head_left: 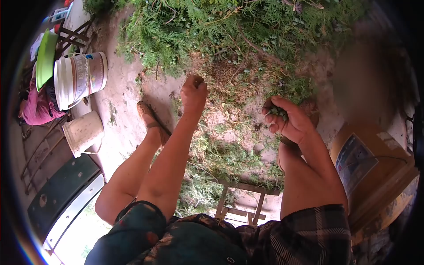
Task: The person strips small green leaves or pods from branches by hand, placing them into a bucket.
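My feed shows me green branches (176, 42), green pieces (277, 112), a lime-green basin (46, 61), black-and-grey plaid cloth (314, 234) with whitish lines, and dark teal cloth (196, 243).

Plenty of open air between the bare left hand (193, 91) and the bare right hand (289, 118), over pale, litter-strewn ground (121, 90)! Straight ahead, a thick heap of feathery green branches (212, 33) bars the way; a brown-sandalled foot (148, 115) crowds the left, a boxy brown carton (375, 154) the right.
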Available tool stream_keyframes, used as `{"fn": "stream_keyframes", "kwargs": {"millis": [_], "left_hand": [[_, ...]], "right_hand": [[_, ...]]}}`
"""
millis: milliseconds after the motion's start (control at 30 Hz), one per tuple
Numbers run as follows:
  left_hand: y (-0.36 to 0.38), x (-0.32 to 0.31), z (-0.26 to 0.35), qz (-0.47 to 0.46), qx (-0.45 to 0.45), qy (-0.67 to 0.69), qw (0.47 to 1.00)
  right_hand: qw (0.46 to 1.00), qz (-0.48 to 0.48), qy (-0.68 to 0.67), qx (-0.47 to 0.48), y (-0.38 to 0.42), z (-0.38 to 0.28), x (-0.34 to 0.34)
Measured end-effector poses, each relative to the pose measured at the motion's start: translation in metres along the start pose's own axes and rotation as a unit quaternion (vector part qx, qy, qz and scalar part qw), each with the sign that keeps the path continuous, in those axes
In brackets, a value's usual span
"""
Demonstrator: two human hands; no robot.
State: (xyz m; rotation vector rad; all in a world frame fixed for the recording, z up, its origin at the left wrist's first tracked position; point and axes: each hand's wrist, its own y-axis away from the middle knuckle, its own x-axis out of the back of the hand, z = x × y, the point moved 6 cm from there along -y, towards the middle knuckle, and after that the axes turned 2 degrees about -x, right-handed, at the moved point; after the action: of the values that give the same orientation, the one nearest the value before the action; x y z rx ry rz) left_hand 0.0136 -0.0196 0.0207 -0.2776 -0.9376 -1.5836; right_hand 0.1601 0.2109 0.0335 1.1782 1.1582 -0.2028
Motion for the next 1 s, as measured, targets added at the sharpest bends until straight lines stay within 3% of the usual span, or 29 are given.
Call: {"fn": "stream_keyframes", "kwargs": {"millis": [33,100,200,367,433,467,533,567,667,767,900,1000], "left_hand": [[-0.001,0.001,-0.002,0.002,-0.001,0.0,1.0],[0.001,0.008,0.01,0.088,-0.151,-0.108,0.979],[-0.005,-0.011,0.016,0.051,-0.21,-0.19,0.958],[0.001,-0.021,0.023,0.014,-0.115,-0.252,0.961],[0.005,-0.012,0.017,0.0,-0.119,-0.127,0.985],[0.005,-0.008,0.013,-0.003,-0.12,-0.128,0.984],[0.008,0.001,-0.007,-0.027,0.015,0.13,0.991],[0.006,0.005,-0.01,-0.024,0.016,0.13,0.991],[-0.013,0.012,-0.007,0.048,-0.072,-0.096,0.992],[-0.024,-0.002,0.006,0.065,-0.129,-0.183,0.972],[-0.025,-0.005,0.008,0.069,-0.087,-0.23,0.967],[-0.021,-0.002,0.008,0.027,-0.11,-0.138,0.984]], "right_hand": [[1.0,0.007,0.003,0.002,0.0,0.0,0.001],[1.0,0.013,0.005,0.006,-0.001,-0.001,0.002],[1.0,0.01,-0.006,0.006,-0.001,0.0,0.003],[1.0,0.016,0.011,0.014,0.002,-0.002,0.002],[1.0,0.01,0.01,0.019,0.0,-0.003,0.002],[1.0,0.007,0.007,0.022,0.0,-0.002,0.004],[1.0,0.011,0.007,0.02,0.0,-0.002,0.004],[1.0,0.01,0.011,0.018,-0.001,-0.002,0.003],[1.0,0.003,0.012,0.017,-0.002,-0.002,0.001],[1.0,0.016,0.015,0.02,0.0,-0.004,0.002],[0.999,0.027,0.018,0.027,0.002,-0.004,0.001],[0.999,0.026,0.016,0.024,0.001,-0.004,0.002]]}}
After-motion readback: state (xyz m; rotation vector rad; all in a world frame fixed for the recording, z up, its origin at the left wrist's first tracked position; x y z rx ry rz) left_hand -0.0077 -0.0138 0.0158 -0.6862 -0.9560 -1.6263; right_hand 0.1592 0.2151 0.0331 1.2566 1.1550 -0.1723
